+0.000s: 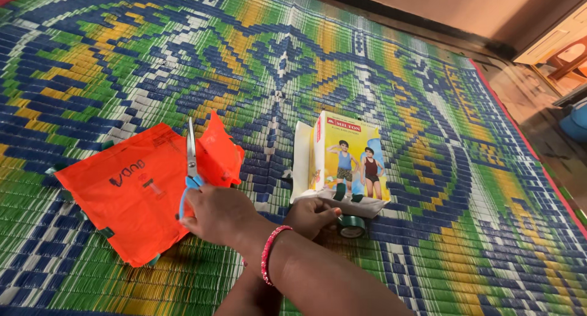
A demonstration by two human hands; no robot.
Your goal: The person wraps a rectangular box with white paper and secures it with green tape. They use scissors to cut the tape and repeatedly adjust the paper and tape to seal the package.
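Observation:
My arms are crossed. My right hand (214, 213), with a red-and-white bangle on its wrist, grips blue-handled scissors (191, 154) whose blades point up and away over an orange plastic bag (131, 193) lying flat on the mat. My left hand (313, 215) reaches out from under the right forearm with its fingers curled on the lower edge of a flattened yellow-and-white cardboard box (342, 160). A roll of green tape (353, 226) lies just right of that hand, by the box's edge. Short strips of green tape are stuck on the box's lower part.
Everything lies on a large woven mat (281, 59) patterned in blue, green, yellow and white, with a red border at the right. Beyond it are a brown floor (526, 102), a wall base, wooden furniture and something blue at the far right.

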